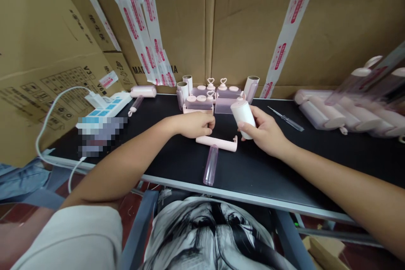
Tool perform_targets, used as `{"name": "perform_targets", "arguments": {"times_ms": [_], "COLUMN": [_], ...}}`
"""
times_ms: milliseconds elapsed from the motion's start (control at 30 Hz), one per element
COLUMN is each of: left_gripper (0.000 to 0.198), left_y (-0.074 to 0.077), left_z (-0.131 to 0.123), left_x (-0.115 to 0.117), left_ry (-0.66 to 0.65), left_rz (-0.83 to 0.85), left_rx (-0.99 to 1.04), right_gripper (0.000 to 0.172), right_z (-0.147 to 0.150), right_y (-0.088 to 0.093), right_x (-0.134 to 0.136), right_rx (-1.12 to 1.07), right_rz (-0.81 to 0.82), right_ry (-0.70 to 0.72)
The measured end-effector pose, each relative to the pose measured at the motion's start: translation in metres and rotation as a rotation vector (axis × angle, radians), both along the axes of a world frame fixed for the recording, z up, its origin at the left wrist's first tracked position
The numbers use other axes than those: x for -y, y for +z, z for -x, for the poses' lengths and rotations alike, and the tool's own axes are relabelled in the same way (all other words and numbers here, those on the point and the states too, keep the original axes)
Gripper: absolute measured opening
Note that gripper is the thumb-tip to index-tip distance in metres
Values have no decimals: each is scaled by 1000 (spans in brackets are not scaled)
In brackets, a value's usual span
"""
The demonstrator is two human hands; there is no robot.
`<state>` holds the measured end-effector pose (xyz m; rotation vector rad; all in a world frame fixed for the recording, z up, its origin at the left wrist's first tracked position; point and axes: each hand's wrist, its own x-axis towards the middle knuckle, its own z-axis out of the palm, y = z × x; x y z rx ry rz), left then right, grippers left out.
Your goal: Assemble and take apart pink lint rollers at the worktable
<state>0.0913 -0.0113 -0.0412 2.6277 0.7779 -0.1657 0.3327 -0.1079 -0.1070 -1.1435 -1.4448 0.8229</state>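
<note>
My right hand [261, 128] is wrapped round a white lint roller refill [243, 118] with a pink end cap, held tilted above the table. My left hand [198, 124] is closed with its fingers curled under, and what they hold, if anything, is hidden. Just below it lies a pink lint roller frame [218, 142] with a clear purple-tinted handle [211, 166] pointing towards me. Behind my left hand, near the cardboard, sit several pink and purple-tinted roller cases [200, 102], some topped by heart-shaped loops.
White rolls in purple-tinted covers [252, 88] stand at the back. A clear-handled screwdriver [286, 118] lies to the right, before a pile of pink rollers [344, 109]. On the left are a power strip [109, 103] with white cables and another roller [143, 91]. Cardboard [240, 25] walls the back.
</note>
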Motion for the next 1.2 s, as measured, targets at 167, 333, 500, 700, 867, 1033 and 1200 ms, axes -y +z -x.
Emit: {"name": "perform_targets", "arguments": {"times_ms": [167,333,500,700,867,1033,1200], "left_gripper": [13,41,35,36,38,41,46], "left_y": [5,1,-2,-3,-4,-6,-8], "left_z": [4,-1,-4,-4,-4,-3,-2], "left_x": [-1,7,11,6,3,-1,-7], "left_ry": [21,-47,-180,-172,-138,-72,51], "left_rz": [-139,-153,-151,-92,-29,80,354], "left_rx": [174,723,734,751,757,749,822], "right_gripper": [51,53,53,54,53,53,55], "right_z": [-5,-7,-7,-11,-9,-8,-8], "right_y": [-4,1,2,-1,-2,-1,6], "right_x": [-1,5,8,5,7,9,12], "right_rx": [173,435,465,501,499,451,124], "right_rz": [-90,-280,-320,-330,-330,-314,-227], "right_ry": [7,23,34,74,97,49,152]}}
